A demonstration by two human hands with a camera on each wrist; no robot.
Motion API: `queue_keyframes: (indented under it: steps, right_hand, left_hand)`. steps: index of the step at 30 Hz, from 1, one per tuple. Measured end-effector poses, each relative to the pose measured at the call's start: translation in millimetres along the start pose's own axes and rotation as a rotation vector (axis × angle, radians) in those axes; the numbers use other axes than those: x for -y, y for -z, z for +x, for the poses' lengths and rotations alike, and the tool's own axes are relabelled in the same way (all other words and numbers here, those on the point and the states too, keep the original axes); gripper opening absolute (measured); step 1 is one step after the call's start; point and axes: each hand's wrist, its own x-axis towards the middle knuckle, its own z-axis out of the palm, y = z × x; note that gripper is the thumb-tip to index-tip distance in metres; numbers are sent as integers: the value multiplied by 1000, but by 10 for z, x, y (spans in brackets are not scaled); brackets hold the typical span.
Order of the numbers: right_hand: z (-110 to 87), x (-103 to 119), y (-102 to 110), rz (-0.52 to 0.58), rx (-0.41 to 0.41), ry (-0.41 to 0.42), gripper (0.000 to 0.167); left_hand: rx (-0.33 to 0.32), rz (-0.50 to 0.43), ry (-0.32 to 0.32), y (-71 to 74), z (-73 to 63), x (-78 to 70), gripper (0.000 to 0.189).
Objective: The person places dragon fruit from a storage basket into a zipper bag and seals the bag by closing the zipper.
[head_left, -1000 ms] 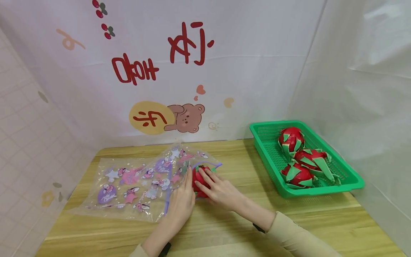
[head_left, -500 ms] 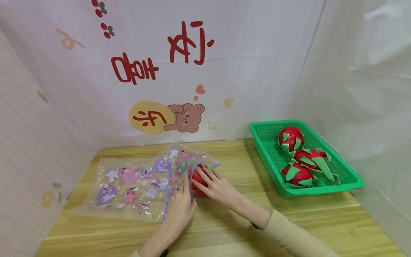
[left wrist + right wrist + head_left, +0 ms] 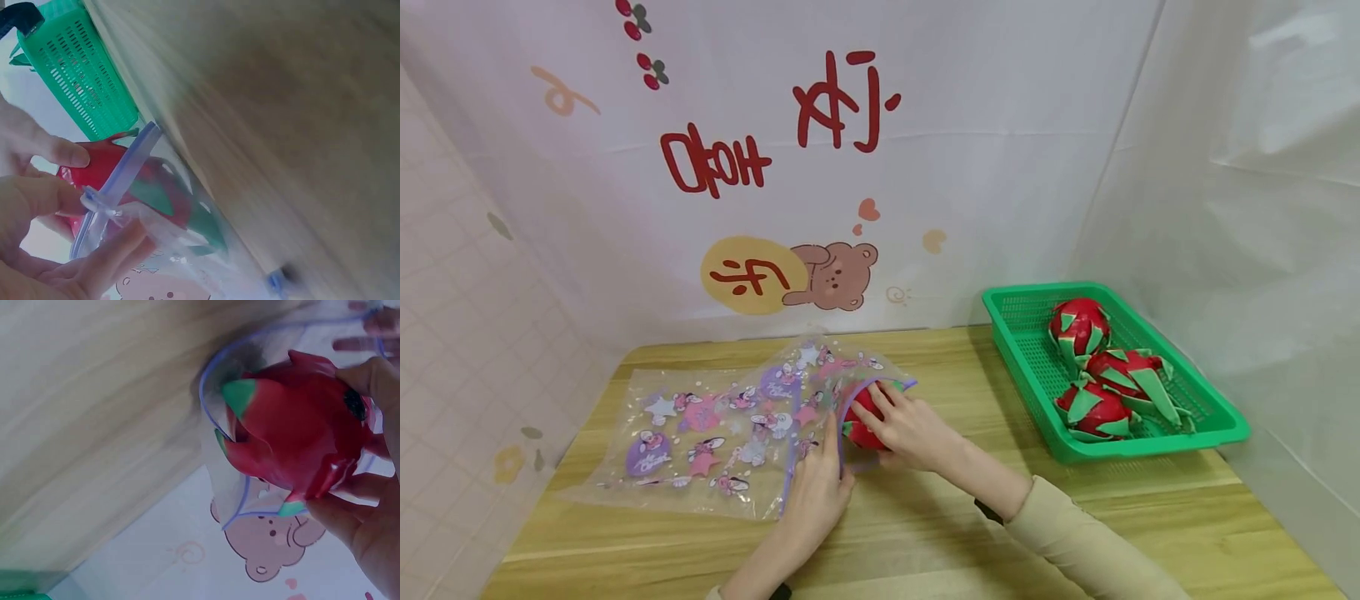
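Note:
A red dragon fruit with green-tipped scales sits in the mouth of a clear zip bag printed with stars and cartoon figures. My right hand holds the fruit, fingers over its top and thumb low on its side. In the left wrist view, part of the fruit shows through the plastic, past the purple zip strip. My left hand pinches the bag's near edge, its thumb at the zip strip and other fingers along the plastic. The bag's body lies flat to the left.
On the right of the wooden table stands a green basket. Inside it are three more dragon fruits. White printed sheets enclose the table at the back and sides.
My right hand has moved the dragon fruit slightly, and the purple bag rim now curves further round it. The left hand has shifted a little at the bag's edge. The basket stays put.

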Motion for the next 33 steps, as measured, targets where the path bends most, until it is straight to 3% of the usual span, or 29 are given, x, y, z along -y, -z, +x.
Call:
queue_keyframes:
  steps: [7,14,21,25,30,33]
  right_hand:
    - [-6,86,-109,-21,-108,-18,68]
    - [61,126,-191,18,-139,-80,62]
    - [128,93,-231,85,-121,-176,70]
    - [151,24,-249,181,-95,-208,70]
    - [176,-87,-240,323,-47,-240,71]
    - [184,-131,-202,366,1,-244,71]
  left_hand:
    - [-48,-27,-38,43,21,19,73]
    - [-5,-21,-27,101,32,-11,72]
    - [12,3,-51,134,20,-43,76]
    - [-38,34,-61,122,24,-47,77]
    - [-126,99,-20,72,64,-30,71]
    - [-125,125,9,44,80,-9,72]
